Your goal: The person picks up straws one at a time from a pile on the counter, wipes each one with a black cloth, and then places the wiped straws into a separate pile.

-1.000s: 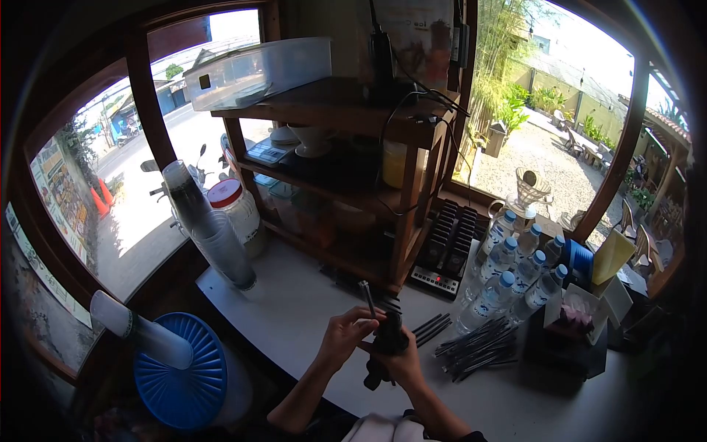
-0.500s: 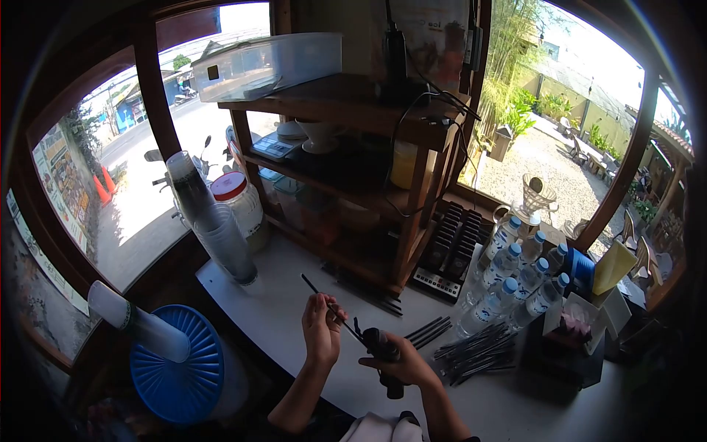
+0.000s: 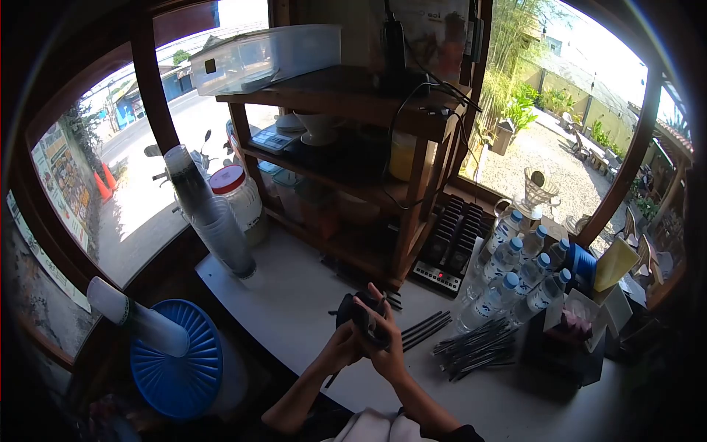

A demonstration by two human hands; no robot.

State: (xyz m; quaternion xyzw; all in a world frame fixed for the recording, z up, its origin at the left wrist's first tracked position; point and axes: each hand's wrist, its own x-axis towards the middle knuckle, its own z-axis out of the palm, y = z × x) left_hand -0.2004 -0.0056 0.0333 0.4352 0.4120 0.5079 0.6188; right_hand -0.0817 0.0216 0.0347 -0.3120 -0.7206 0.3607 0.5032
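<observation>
My left hand (image 3: 339,351) and my right hand (image 3: 387,352) are together above the white counter, both closed. A dark, rounded black object (image 3: 349,308) sits between them; its exact kind is not clear. My right fingers wrap around its near side, while the left hand presses in from below left. The end of a thin black straw (image 3: 331,379) sticks out beneath my left hand; the rest is hidden. Several black straws (image 3: 427,330) lie just right of my hands, beside a larger heap of black straws (image 3: 475,352).
Water bottles (image 3: 490,302) stand to the right, near an open box (image 3: 582,320). A wooden shelf (image 3: 331,177) rises behind the counter (image 3: 294,309). Stacked plastic cups (image 3: 217,225) and a red-lidded jar (image 3: 228,179) are at left. A blue-lidded bucket (image 3: 177,368) stands lower left.
My hands have come together; the right hand has moved up and left with the black object. The straw in my left hand has swung from pointing upward to showing only below the hand.
</observation>
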